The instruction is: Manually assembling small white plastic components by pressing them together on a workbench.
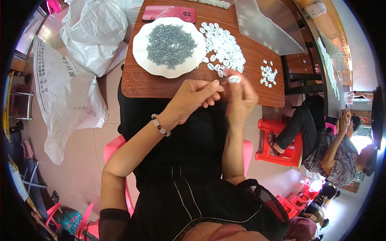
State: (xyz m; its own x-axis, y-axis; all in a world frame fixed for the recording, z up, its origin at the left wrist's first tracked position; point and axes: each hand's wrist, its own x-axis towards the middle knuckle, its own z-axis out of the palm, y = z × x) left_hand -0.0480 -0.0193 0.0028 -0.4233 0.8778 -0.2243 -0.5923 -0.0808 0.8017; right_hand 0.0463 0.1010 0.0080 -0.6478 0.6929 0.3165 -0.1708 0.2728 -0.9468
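Holding a white oval [234, 79] up over the near part of the table [152, 85], in the raised right hand [243, 96]. Grasping it, by the look, at the tips of thumb and finger; blurring too much there for telling the exact contact. Pressing thumb to forefinger in the left hand [197, 96], near the right but apart from it; not showing whether anything small is pinched between.

Judging the step as handling one piece between two hands. Probably going best by pinching lightly at the rim, leaving the marked face in view, steadying the left fingertips, and working over the wood rather than the lap, for catching any slip.

Looking small, smooth-edged and white, with dark marking across the face; not making out whether holes or print.

Outward: seeing a heap of like ovals [225, 48] just beyond, spreading loosely; beside it on the left, a wavy-rimmed white plate [140, 50] bearing short grey pins [171, 46]. Noting a smaller cluster of white bits [268, 74] toward the right edge, a pink phone [169, 14] behind the plate, a pale sack [94, 36] off left.
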